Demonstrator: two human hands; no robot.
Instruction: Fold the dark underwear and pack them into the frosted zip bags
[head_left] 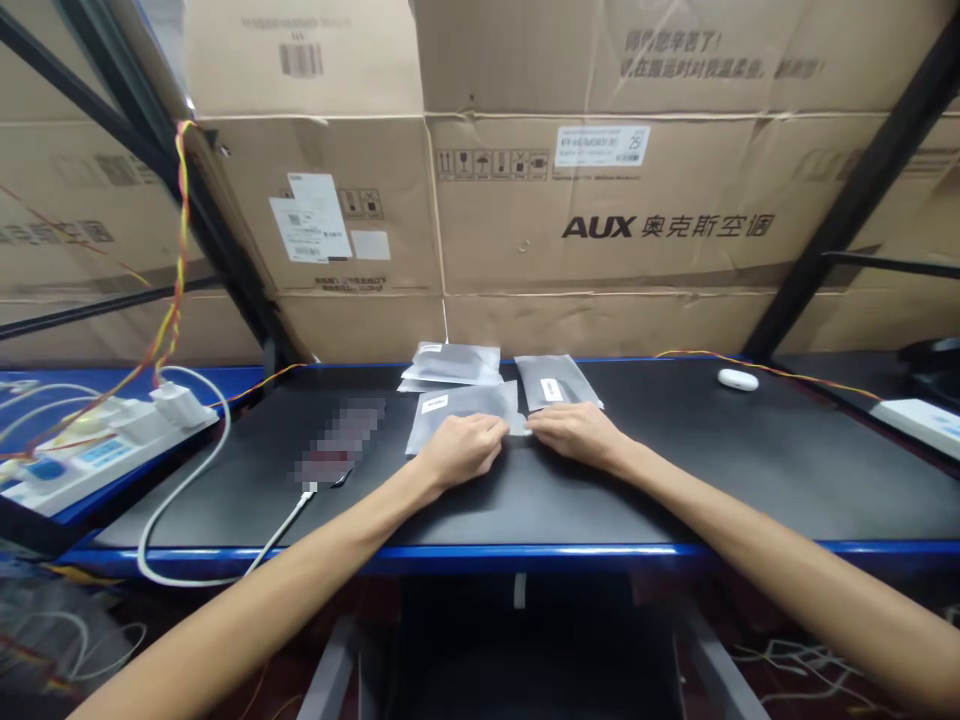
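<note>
A frosted plastic bag [472,402] with a white label lies flat on the dark mat, its near right part covered by my left hand [466,447]. The fingers of that hand are curled closed at the bag's right end. Close by on the right, my right hand [576,432] has its fingers pressed together over the near edge of another labelled frosted bag [570,378]. A small pale translucent piece [518,425] shows between the two hands, at the right fingertips; what it belongs to is unclear. Further back lie stacked frosted bags [457,362].
A phone [345,445], partly blurred out, lies left with a white cable [184,480] plugged in. Power strips [105,440] stand at both sides. A white earbud case [738,380] lies back right. Cardboard boxes [510,240] and black posts [862,200] border the blue-edged table.
</note>
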